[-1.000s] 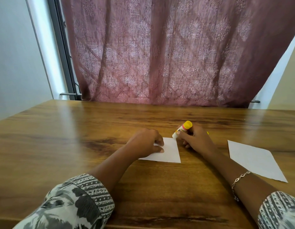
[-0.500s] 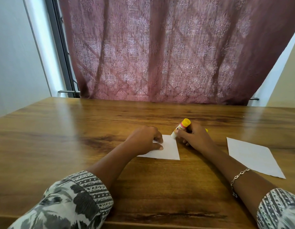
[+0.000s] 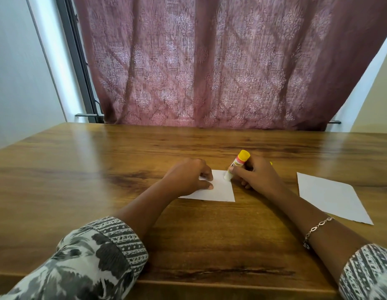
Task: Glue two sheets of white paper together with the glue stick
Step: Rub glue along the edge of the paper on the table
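Note:
A small white sheet of paper (image 3: 220,190) lies on the wooden table (image 3: 80,180) in front of me. My left hand (image 3: 188,176) presses down on its left part with fingers curled. My right hand (image 3: 256,175) grips a glue stick (image 3: 238,164) with a yellow end, tilted, its white tip touching the sheet near the far right corner. A second, larger white sheet (image 3: 331,197) lies flat to the right, apart from both hands. A bit of yellow (image 3: 271,163) peeks out behind my right hand; I cannot tell what it is.
A dusky pink patterned curtain (image 3: 210,61) hangs behind the table's far edge. A dark window frame (image 3: 80,68) and a white wall stand at the left. The table's near edge runs just below my forearms.
The glue stick's tip has shifted slightly nearer along the sheet's right side. My left hand keeps pressing the same spot. The camera view has dipped a little.

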{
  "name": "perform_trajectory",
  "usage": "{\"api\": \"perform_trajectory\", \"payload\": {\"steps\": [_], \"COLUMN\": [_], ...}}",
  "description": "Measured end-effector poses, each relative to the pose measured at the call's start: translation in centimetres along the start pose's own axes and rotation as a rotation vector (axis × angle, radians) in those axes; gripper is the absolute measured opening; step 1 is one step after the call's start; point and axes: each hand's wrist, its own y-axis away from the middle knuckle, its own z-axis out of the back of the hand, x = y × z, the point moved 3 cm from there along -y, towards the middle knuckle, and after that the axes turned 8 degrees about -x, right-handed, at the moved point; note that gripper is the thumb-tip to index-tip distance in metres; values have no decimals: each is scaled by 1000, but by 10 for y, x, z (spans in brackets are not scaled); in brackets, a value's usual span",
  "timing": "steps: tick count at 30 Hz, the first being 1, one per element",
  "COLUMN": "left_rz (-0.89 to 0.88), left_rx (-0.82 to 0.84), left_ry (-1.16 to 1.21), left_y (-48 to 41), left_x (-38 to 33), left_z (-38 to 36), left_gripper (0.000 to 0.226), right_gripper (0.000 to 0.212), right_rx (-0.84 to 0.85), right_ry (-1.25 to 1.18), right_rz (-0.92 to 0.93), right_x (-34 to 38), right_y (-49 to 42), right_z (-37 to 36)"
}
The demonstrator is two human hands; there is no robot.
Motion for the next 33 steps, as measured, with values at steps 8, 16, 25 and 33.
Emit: {"api": "perform_trajectory", "payload": {"steps": [8, 16, 25, 33], "left_rz": [-2, -5, -14, -8], "left_rx": [-8, -9, -13, -15], "left_ry": [1, 9, -17, -8], "left_y": [0, 0, 1, 0], "left_x": [1, 1, 2, 1], "left_z": [0, 0, 0, 0], "left_gripper": [29, 29, 29, 29], "right_gripper": [22, 22, 15, 17], "right_rx": [14, 18, 57, 102], "right_ry": [45, 49, -33, -33], "right_rz": [93, 140, 133, 131], "right_x": [10, 16, 16, 19], "right_y": [10, 17, 22, 24], "right_z": [4, 7, 8, 7]}}
